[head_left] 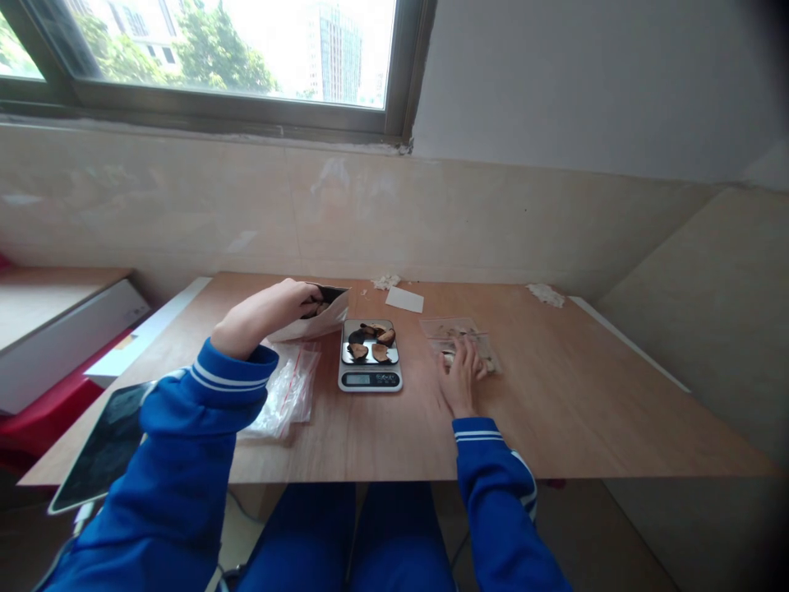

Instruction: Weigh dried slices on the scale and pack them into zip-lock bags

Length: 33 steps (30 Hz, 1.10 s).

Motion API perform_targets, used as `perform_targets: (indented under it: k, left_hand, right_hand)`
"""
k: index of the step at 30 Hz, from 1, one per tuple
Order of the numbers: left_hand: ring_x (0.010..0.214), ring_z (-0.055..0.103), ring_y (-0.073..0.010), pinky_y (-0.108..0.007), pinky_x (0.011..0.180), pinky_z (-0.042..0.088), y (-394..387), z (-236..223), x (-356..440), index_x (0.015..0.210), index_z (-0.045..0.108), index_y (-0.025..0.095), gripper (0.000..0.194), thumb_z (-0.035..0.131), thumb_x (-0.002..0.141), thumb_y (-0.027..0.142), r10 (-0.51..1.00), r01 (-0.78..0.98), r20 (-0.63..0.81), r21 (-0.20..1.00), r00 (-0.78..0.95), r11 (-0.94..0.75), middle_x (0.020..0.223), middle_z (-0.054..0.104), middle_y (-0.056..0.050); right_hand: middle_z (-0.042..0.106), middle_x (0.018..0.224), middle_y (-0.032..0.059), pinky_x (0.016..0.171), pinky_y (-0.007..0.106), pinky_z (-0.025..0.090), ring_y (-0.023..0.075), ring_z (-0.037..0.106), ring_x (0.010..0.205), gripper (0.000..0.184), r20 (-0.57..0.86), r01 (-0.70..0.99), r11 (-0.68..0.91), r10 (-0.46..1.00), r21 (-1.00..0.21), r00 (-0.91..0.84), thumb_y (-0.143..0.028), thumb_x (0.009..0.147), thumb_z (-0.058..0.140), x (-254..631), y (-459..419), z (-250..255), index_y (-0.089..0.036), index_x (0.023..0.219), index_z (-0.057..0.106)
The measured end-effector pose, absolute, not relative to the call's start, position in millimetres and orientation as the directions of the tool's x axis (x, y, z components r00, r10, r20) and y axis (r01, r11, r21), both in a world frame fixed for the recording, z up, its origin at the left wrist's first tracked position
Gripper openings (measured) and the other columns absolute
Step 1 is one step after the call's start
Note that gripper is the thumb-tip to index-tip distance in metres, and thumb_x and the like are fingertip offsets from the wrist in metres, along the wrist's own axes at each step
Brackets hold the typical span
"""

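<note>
Centre-left, the left hand dips into a pouch, grip hidden; centre-right, the right hand rests, fingers unclenched, on a plastic bag.

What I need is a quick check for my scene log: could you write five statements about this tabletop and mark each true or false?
1. The left hand reaches into an open pouch. True.
2. The digital scale has a bare pan. False: brown dried pieces lie on it.
3. The right hand rests on a clear zip bag with something inside. True.
4. The tablet lies to the right of the scale. False: it lies to the left, partly behind the blue sleeve.
5. A white card lies beyond the scale, apart from it. True.
</note>
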<state>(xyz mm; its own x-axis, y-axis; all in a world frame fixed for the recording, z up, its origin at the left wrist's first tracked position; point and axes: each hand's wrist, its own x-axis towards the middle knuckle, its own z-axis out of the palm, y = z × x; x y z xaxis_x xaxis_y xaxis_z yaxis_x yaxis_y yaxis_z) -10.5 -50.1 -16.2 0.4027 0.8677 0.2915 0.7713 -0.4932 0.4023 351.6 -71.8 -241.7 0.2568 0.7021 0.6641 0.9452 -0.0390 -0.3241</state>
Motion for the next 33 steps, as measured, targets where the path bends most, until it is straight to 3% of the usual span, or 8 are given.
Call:
perform_targets:
  k: [5,9,13,19,21,24,28,33]
  left_hand:
    - [0.079,0.068,-0.0233,-0.032,0.079,0.048,-40.6,-1.9,-29.2,0.093,0.074,0.025,0.026,0.052,0.084,0.035,0.864,0.852,0.348,0.249,0.364,-0.460,0.093,0.076,-0.006]
    - [0.092,0.069,-0.0262,-0.035,0.085,0.050,-31.9,-5.1,-36.4,0.096,0.074,0.026,0.026,0.054,0.085,0.038,0.848,0.855,0.484,0.326,0.216,-0.404,0.101,0.075,-0.006]
    - [0.093,0.069,-0.0231,-0.034,0.089,0.051,-31.4,-7.8,-31.8,0.106,0.071,0.024,0.028,0.054,0.088,0.036,0.781,0.810,0.624,0.445,0.025,-0.382,0.107,0.074,-0.005]
    - [0.095,0.068,-0.0197,-0.033,0.086,0.054,-55.7,-18.3,5.4,0.119,0.064,0.019,0.042,0.056,0.087,0.045,0.778,0.541,0.608,0.712,-0.157,-0.447,0.111,0.072,-0.008]
    - [0.095,0.068,-0.0201,-0.032,0.084,0.055,-64.9,-38.4,23.6,0.114,0.067,0.018,0.041,0.061,0.084,0.045,0.884,0.362,0.467,0.823,0.007,-0.438,0.110,0.072,-0.010]
    - [0.096,0.069,-0.0224,-0.033,0.084,0.055,-73.7,-78.3,45.6,0.108,0.070,0.016,0.040,0.066,0.080,0.044,0.965,0.209,0.182,0.953,0.186,-0.220,0.104,0.074,-0.010]
    - [0.095,0.069,-0.0234,-0.035,0.083,0.054,-77.8,-111.8,62.3,0.104,0.069,0.015,0.035,0.067,0.079,0.038,0.978,0.204,0.088,0.971,0.188,-0.127,0.101,0.074,-0.011]
    - [0.080,0.067,-0.0212,-0.035,0.075,0.053,-79.2,-122.8,82.7,0.094,0.067,0.017,0.019,0.061,0.080,0.028,0.980,0.451,0.158,0.870,0.121,-0.196,0.090,0.072,-0.008]
  right_hand:
    - [0.048,0.142,0.0155,0.103,0.047,0.034,0.0281,0.047,0.125,0.039,0.701,0.946,0.218,0.713,-0.239,0.013,-0.026,0.094,0.038,329.4,-82.8,-224.0,-0.018,0.129,0.054]
    - [0.059,0.131,0.0103,0.102,0.039,0.038,0.0223,0.054,0.118,0.038,0.685,0.859,0.494,0.672,-0.134,-0.280,-0.018,0.095,0.037,309.3,-93.6,-216.7,-0.020,0.128,0.057]
    - [0.060,0.131,0.0083,0.097,0.037,0.042,0.0223,0.055,0.115,0.037,0.652,0.808,0.582,0.647,-0.089,-0.394,-0.022,0.096,0.042,294.1,-97.5,-214.3,-0.021,0.129,0.057]
    - [0.063,0.124,0.0073,0.094,0.038,0.044,0.0233,0.057,0.112,0.028,0.640,0.810,0.562,0.687,-0.165,-0.346,-0.026,0.096,0.046,277.0,-86.9,-214.8,-0.025,0.119,0.063]
    - [0.064,0.118,0.0078,0.092,0.038,0.044,0.0231,0.058,0.109,0.025,0.650,0.810,0.557,0.688,-0.186,-0.324,-0.025,0.096,0.047,273.4,-83.7,-215.9,-0.024,0.112,0.066]
    - [0.066,0.106,0.0077,0.087,0.037,0.044,0.0222,0.060,0.099,0.021,0.684,0.809,0.552,0.671,-0.202,-0.288,-0.025,0.096,0.048,274.2,-83.8,-215.6,-0.023,0.102,0.068]
    - [0.066,0.093,0.0079,0.085,0.036,0.046,0.0212,0.060,0.091,0.019,0.764,0.801,0.522,0.632,-0.293,-0.133,-0.024,0.094,0.050,287.4,-89.3,-210.7,-0.020,0.096,0.068]
    - [0.065,0.092,0.0089,0.085,0.036,0.046,0.0220,0.060,0.089,0.020,0.787,0.822,0.372,0.601,-0.430,0.140,-0.026,0.094,0.047,306.7,-85.1,-211.7,-0.019,0.095,0.066]
